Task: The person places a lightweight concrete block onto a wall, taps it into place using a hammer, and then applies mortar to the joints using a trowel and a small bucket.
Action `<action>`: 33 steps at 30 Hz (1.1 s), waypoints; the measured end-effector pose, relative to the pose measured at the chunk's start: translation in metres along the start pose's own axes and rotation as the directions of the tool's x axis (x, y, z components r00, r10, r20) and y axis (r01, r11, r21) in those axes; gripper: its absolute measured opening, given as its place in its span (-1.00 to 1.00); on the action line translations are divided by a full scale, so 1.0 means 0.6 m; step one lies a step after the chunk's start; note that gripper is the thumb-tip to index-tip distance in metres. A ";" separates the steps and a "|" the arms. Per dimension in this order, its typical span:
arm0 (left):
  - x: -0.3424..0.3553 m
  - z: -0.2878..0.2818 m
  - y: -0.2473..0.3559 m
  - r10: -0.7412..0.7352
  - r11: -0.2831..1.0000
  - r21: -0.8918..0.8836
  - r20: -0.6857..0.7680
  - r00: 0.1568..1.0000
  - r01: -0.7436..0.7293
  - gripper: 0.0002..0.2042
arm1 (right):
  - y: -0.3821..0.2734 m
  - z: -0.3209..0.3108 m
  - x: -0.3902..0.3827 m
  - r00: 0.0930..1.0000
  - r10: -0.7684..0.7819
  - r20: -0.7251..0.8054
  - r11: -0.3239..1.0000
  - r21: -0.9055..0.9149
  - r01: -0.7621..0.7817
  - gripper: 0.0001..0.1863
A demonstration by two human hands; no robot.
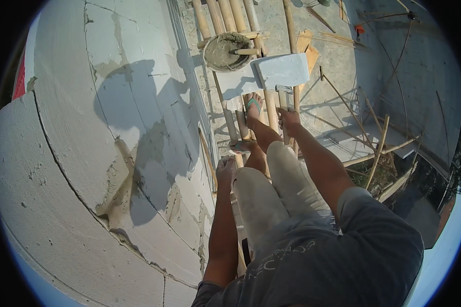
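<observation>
Grey shirt cloth (322,256) fills the near foreground, and from it both bare forearms reach down. Right hand (289,119) is closed around the handle of a wide flat trowel (283,70); its handle runs straight away from the person, and the broad pale blade sits at the far end, its long axis lying crosswise, left to right, tilted a little up on the right. That blade hangs over the bamboo poles (225,15) of the scaffold, just beside a round bucket of grey mortar (226,51), which rests on the poles to the blade's left. A short stick lies across the bucket's rim.

Left hand (224,170) is down by the knee, close to the block wall (87,153); its fingers look curled on a pole edge, but I cannot tell for sure whether it grips anything. Pale trousers (271,189) cover the bent knees between the arms. One foot in a green-strapped sandal (253,105) stands on the poles, toes pointing toward the bucket. Grey wall blocks with smeared mortar joints rise on the left, carrying the person's shadow.
</observation>
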State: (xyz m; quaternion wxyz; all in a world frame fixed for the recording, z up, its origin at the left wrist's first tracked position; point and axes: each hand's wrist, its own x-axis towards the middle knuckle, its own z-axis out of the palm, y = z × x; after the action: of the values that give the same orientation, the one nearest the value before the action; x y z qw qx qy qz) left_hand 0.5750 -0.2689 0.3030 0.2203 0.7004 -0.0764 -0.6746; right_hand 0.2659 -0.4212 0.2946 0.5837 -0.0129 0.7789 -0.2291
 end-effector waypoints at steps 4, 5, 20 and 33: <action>0.134 0.103 0.102 0.073 0.993 -0.103 0.189 0.979 -0.054 -0.79 | 0.018 -0.025 0.137 0.974 -0.023 -0.226 0.999 0.043 0.034 -0.68; 0.151 0.124 0.132 0.072 0.996 -0.068 0.131 0.989 -0.064 -0.79 | 0.022 -0.025 0.160 0.948 -0.013 -0.317 0.999 0.039 0.026 -0.67; 0.539 0.183 0.144 0.067 0.992 0.111 0.003 0.998 -0.067 -0.49 | -0.100 -0.153 0.570 0.780 -0.486 -0.395 0.860 -0.055 0.508 -0.74; 0.495 0.235 0.301 0.608 0.781 0.203 -0.032 0.793 -0.591 -0.37 | 0.012 0.034 0.425 0.573 -0.785 -0.234 0.555 -0.678 0.483 -0.67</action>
State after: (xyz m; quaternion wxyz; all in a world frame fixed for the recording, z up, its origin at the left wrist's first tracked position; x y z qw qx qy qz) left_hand 0.4948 -0.5787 0.1077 0.3616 0.6883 -0.3461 -0.5251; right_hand 0.2053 -0.4952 0.0574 0.1927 -0.4090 0.8703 -0.1953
